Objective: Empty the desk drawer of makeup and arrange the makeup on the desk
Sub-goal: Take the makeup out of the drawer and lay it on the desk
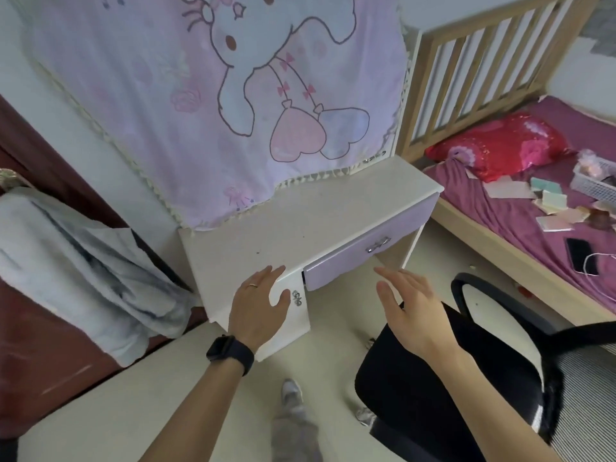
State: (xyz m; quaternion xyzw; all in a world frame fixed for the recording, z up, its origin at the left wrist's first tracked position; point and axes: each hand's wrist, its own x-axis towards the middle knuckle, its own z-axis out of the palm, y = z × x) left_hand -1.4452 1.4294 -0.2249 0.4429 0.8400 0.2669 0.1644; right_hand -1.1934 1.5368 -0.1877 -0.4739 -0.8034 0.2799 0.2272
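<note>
A small white desk [300, 211] stands against the wall, its top bare. Its lilac drawer [366, 251] is nearly closed, with a silver bow handle [378, 244] on its front. No makeup is visible. My left hand [260, 305], with a ring and a black watch at the wrist, lies flat on the desk's front left corner, over a white cabinet door [293, 315]. My right hand [410, 305] hovers open in front of the drawer, below its handle, touching nothing.
A black office chair [450, 378] stands right of me, under my right arm. A bed [533, 211] with a red pillow, papers, a basket and a phone lies at right. A pink cartoon cloth [216, 95] hangs behind the desk. A pale blanket [66, 261] hangs at left.
</note>
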